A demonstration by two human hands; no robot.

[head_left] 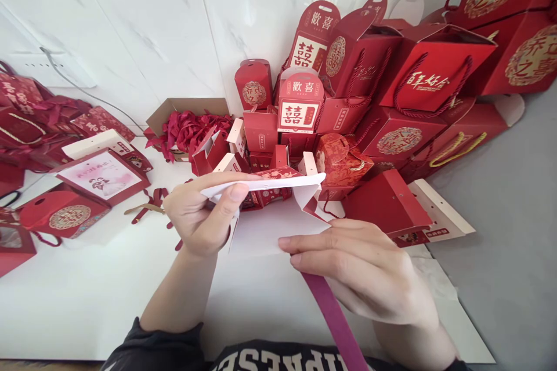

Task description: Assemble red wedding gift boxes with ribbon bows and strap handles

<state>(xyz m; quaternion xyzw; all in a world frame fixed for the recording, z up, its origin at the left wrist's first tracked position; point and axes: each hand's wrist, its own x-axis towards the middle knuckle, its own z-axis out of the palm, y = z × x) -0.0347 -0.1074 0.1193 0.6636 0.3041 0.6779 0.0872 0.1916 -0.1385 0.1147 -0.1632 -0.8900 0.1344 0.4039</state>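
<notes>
My left hand (201, 215) pinches the upper flap of a half-folded gift box (278, 208), white inside and red outside, with thumb and forefinger closed on the card edge. My right hand (361, 269) lies against the box's lower right side, fingers together and curled over a dark red ribbon (333, 319) that runs down toward my body. The box is held just above the white table (87, 295), its open side facing me.
A heap of finished red gift boxes and rope-handled bags (383, 87) fills the back right against the tiled wall. A cardboard carton of red ribbons (187, 127) sits behind. Flat red boxes (87, 185) lie at the left. A grey floor (513, 232) lies to the right.
</notes>
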